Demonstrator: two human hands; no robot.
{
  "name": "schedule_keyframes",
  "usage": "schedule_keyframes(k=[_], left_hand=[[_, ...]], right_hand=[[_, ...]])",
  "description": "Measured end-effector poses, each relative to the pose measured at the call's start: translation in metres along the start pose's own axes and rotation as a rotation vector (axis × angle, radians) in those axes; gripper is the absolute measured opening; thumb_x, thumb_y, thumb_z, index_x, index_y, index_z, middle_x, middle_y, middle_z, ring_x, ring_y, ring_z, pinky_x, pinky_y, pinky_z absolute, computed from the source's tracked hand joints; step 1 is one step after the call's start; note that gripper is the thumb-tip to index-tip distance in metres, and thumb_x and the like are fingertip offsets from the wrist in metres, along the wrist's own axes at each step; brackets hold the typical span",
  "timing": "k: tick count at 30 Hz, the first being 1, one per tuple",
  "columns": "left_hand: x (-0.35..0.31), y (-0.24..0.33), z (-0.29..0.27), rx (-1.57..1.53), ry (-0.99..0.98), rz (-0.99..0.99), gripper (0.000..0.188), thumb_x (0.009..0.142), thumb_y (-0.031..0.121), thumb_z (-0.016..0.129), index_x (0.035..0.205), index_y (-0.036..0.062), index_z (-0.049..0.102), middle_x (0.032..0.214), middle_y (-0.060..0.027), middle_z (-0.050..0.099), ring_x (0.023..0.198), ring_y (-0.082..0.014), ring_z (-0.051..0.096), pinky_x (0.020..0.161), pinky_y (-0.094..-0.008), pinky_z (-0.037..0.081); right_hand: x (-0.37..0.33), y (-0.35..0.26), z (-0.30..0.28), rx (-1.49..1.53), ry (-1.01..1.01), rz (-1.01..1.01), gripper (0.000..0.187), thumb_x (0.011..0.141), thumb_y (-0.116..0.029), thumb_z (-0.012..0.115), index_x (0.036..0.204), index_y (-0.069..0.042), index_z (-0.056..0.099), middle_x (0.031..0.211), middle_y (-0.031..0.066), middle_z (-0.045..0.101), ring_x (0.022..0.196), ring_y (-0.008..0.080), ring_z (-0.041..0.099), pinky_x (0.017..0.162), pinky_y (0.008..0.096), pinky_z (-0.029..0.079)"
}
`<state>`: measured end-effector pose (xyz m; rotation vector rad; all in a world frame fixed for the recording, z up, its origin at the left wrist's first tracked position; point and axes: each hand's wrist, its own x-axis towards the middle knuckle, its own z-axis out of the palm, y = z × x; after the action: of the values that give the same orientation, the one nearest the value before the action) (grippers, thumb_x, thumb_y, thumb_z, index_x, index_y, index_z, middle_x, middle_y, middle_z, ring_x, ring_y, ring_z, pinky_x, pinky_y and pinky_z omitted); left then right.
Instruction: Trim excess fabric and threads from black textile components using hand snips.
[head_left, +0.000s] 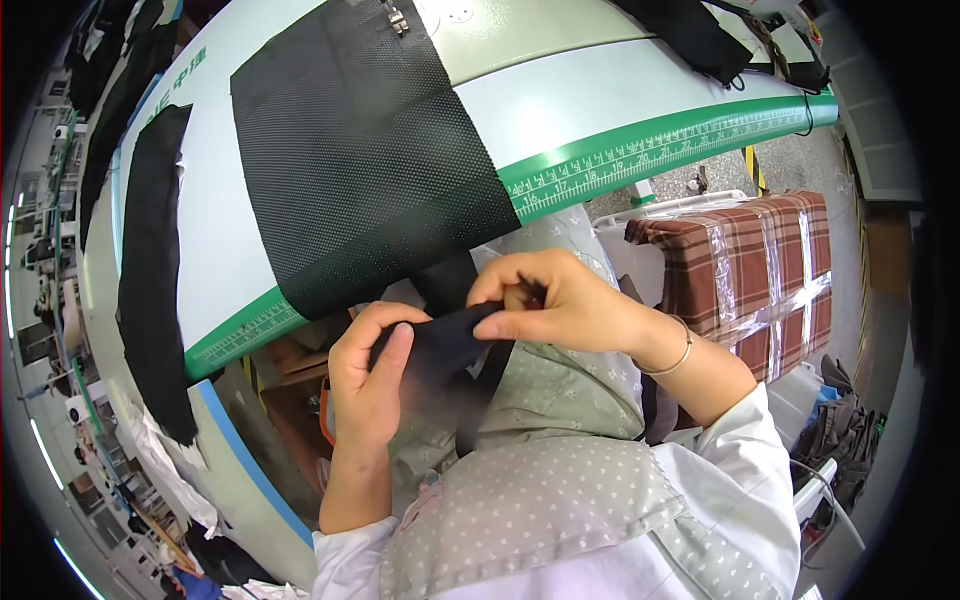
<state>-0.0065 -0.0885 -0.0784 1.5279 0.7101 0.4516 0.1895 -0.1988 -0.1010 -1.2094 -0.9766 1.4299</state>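
A small piece of dark fabric point(445, 345) is stretched between my two hands, above my lap and just off the table's front edge. My left hand point(368, 365) pinches its left end between thumb and fingers. At the other end, my right hand point(545, 300) grips it with thumb and curled fingers. Beyond them a black mesh fabric panel point(360, 150) lies flat on the sewing table, its near end hanging over the edge. The panel's far end reaches the metal presser foot point(397, 18) of a sewing machine.
A green ruler strip point(620, 165) runs along the table's front edge. Long black fabric pieces point(155, 270) lie at the left, and more dark cloth point(690, 40) at the far right. A stool or box wrapped in plaid cloth point(745, 270) and taped stands right of my legs.
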Motion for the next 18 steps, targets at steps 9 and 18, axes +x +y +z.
schedule_keyframes(k=[9, 18], left_hand=[[0.004, -0.002, 0.010, 0.433, -0.055, 0.401, 0.025, 0.066, -0.005, 0.073, 0.088, 0.0023, 0.062, 0.091, -0.0097, 0.063, 0.076, -0.0226, 0.063, 0.065, -0.0304, 0.049], [-0.002, -0.018, 0.014, 0.525, 0.211, 0.860, 0.033, 0.057, -0.013, 0.069, 0.084, 0.0047, 0.062, 0.084, -0.0081, 0.058, 0.065, -0.0225, 0.057, 0.054, -0.0300, 0.046]], right_hand=[[-0.004, -0.013, 0.016, -0.490, 0.342, -0.557, 0.014, 0.074, 0.001, 0.074, 0.084, -0.006, 0.069, 0.077, 0.0019, 0.057, 0.060, 0.0111, 0.051, 0.051, 0.0230, 0.039], [-0.003, 0.019, 0.024, -0.968, 0.548, -1.147, 0.019, 0.059, -0.007, 0.065, 0.077, -0.011, 0.060, 0.078, -0.0004, 0.054, 0.049, 0.0088, 0.044, 0.037, 0.0215, 0.030]])
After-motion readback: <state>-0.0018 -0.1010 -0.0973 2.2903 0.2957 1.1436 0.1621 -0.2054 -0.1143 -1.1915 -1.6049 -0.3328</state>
